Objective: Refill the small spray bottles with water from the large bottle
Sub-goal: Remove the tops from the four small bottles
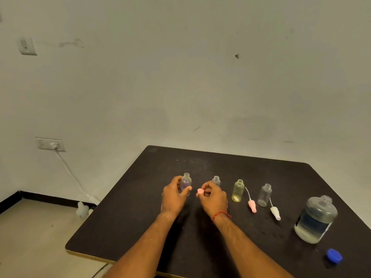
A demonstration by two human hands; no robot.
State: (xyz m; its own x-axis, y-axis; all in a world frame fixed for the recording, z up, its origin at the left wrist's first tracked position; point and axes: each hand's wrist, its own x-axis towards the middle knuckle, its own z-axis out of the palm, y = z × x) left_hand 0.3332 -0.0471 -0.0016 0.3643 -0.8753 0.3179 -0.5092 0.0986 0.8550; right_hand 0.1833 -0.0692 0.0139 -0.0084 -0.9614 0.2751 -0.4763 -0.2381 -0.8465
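Several small spray bottles stand uncapped in a row on the black table (230,163). My left hand (173,197) grips the leftmost, purple-tinted bottle (186,181). My right hand (212,196) pinches a pink spray cap (200,191) just right of it and hides most of a second clear bottle (216,180). Further right stand a yellow bottle (238,190) and a clear bottle (265,194). The large bottle (316,218), open and partly filled with water, stands at the right.
A pink spray head with tube (252,205) and a white spray head (275,212) lie beside the yellow and clear bottles. The blue cap (334,255) lies near the front right edge. A wall socket with a white cable (68,169) is at the left.
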